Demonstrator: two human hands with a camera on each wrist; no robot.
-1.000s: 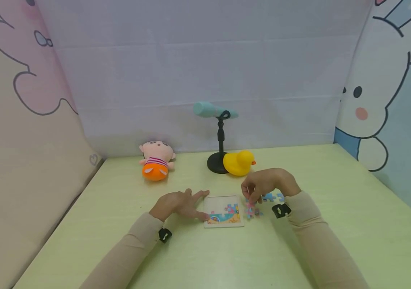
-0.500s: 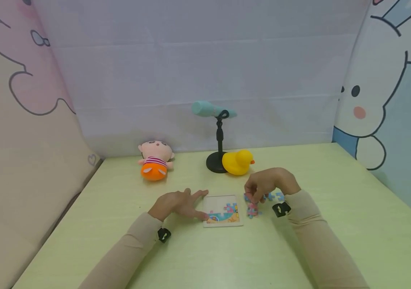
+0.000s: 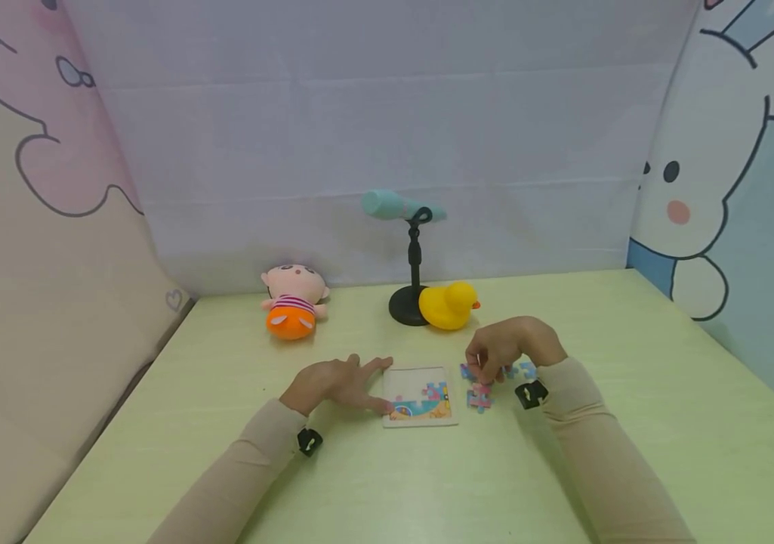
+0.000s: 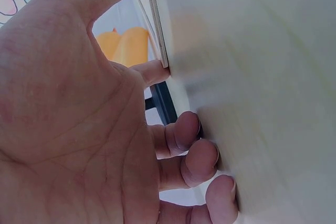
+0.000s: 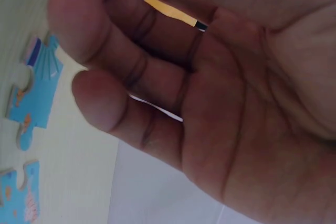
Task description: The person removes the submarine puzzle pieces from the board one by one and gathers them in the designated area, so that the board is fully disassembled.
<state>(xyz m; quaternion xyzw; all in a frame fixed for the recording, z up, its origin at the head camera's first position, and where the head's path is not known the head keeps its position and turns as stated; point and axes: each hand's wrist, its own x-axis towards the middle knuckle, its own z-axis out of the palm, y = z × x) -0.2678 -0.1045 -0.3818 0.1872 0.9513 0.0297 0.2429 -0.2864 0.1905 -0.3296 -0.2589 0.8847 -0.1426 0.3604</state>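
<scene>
A pink puzzle piece (image 3: 479, 399) is seen on the table (image 3: 393, 491) just to the right of the puzzle tray (image 3: 405, 383), its longer axis turned roughly near to far. Its far end is covered by the fingertips of the right hand (image 3: 504, 346), by far the nearer of the two; it appears to be pinched between thumb and forefinger, though the contact itself is hidden. Leftward from that pinch, the tray is reached across a narrow strip of table. The tray's near part is filled with joined pieces (image 3: 420, 409), while most of its far part is left bare. Its left edge is touched by the left hand (image 3: 335, 384), whose thumb and forefinger are spread apart. To the right of the pinch, blue puzzle pieces (image 3: 526, 370) are scattered. Beyond, a yellow duck (image 3: 448, 307) is placed against a black stand (image 3: 415, 258).
</scene>
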